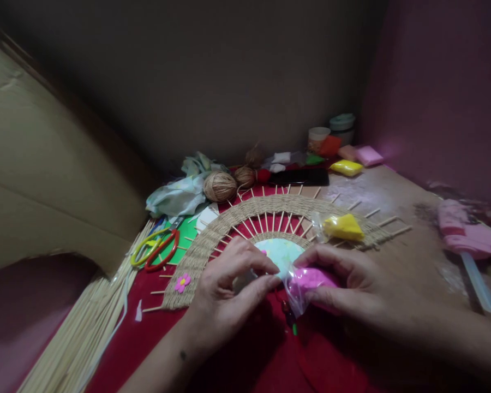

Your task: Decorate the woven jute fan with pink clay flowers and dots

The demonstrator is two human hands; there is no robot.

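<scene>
My right hand [347, 281] is closed around a clear plastic packet of pink modelling clay [311, 281], the thumb below and the fingers above. At the packet's loose plastic end, my left hand [239, 278] pinches thumb and forefinger together; what sits between those tips is too small to make out. Behind both hands lies a half-round woven twine fan [265, 207] with thin sticks poking out. Its centre is a pale blue-green cloth half-circle [280, 251]. A pink flower [183, 283] with a yellow middle sits on the weave's left end. A yellow clay packet [343, 227] rests on its right part.
Scissors [157, 248] with yellow and red handles lie left, near a bundle of thin sticks [82, 322]. Twine balls [220, 186], a dark phone [300, 177] and more clay packets [346, 167] line the back. A pink glue gun [466, 232] lies right.
</scene>
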